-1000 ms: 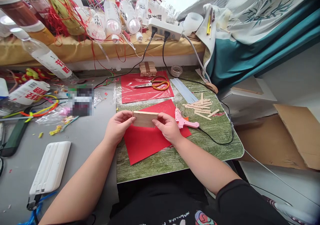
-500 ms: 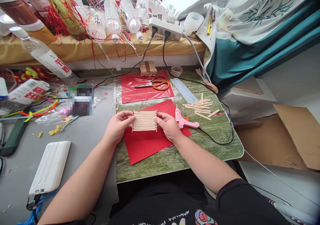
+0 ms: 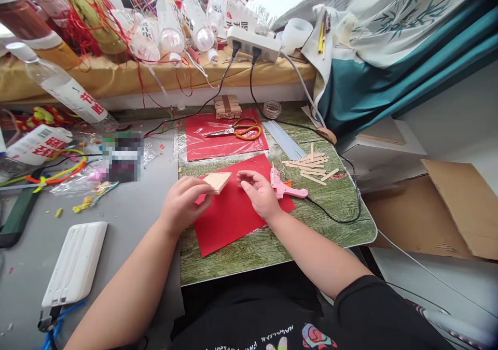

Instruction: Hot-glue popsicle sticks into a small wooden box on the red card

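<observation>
My left hand point(image 3: 187, 202) grips a small panel of joined popsicle sticks point(image 3: 218, 180) by its left end, tilted above the red paper point(image 3: 229, 215). Just right of the panel, my right hand point(image 3: 259, 192) is off it, fingers curved and apart, holding nothing. A pink hot glue gun point(image 3: 286, 186) lies close beside that hand. Loose popsicle sticks point(image 3: 311, 164) are scattered further right, near translucent glue sticks point(image 3: 284, 138).
Behind the paper, scissors point(image 3: 237, 129) rest on a wrapped red pack point(image 3: 194, 137), with a bundle of sticks point(image 3: 227, 106) and a tape roll point(image 3: 272, 110) nearby. A power strip point(image 3: 252, 44) sits on the ledge. A white power bank point(image 3: 75, 262) lies left.
My right hand has let go of the stick panel and stands slightly apart from it. The panel, now in my left hand alone, has turned from facing me to a slant.
</observation>
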`<action>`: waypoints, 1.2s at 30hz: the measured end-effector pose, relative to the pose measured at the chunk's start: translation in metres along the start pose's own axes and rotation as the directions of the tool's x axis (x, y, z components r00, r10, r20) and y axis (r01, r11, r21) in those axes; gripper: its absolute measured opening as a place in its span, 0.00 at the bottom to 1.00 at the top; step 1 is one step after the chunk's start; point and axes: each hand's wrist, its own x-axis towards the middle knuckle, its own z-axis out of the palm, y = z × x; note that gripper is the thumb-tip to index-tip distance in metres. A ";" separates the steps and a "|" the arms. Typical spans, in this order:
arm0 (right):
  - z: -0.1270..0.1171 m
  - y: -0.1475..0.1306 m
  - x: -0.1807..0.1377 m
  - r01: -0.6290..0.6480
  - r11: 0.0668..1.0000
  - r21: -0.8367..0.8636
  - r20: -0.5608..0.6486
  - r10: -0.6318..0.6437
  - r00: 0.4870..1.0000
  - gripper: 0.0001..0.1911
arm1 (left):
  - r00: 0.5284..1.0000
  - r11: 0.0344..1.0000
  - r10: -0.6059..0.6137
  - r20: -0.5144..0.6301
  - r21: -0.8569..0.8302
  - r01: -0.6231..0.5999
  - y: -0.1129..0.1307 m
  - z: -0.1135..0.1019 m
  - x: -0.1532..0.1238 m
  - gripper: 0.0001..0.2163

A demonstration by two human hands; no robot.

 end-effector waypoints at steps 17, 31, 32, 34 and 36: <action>-0.004 -0.008 -0.002 0.174 0.934 -0.311 0.080 -0.157 0.984 0.14 | 0.901 0.994 -0.105 0.420 0.058 0.089 0.005 0.007 0.002 0.27; 0.014 0.005 -0.011 0.484 0.385 -0.786 0.515 -0.026 0.857 0.34 | 0.798 0.964 -0.208 0.566 0.256 0.069 -0.015 0.023 -0.016 0.34; 0.014 0.005 -0.011 0.486 0.376 -0.789 0.515 -0.026 0.857 0.34 | 0.797 0.962 -0.213 0.565 0.263 0.071 -0.015 0.023 -0.016 0.33; 0.014 0.006 -0.011 0.485 0.372 -0.791 0.514 -0.025 0.857 0.34 | 0.799 0.960 -0.224 0.558 0.270 0.081 -0.014 0.024 -0.015 0.34; 0.014 0.006 -0.012 0.478 0.385 -0.789 0.508 -0.028 0.861 0.35 | 0.801 0.961 -0.228 0.553 0.262 0.093 -0.014 0.023 -0.014 0.34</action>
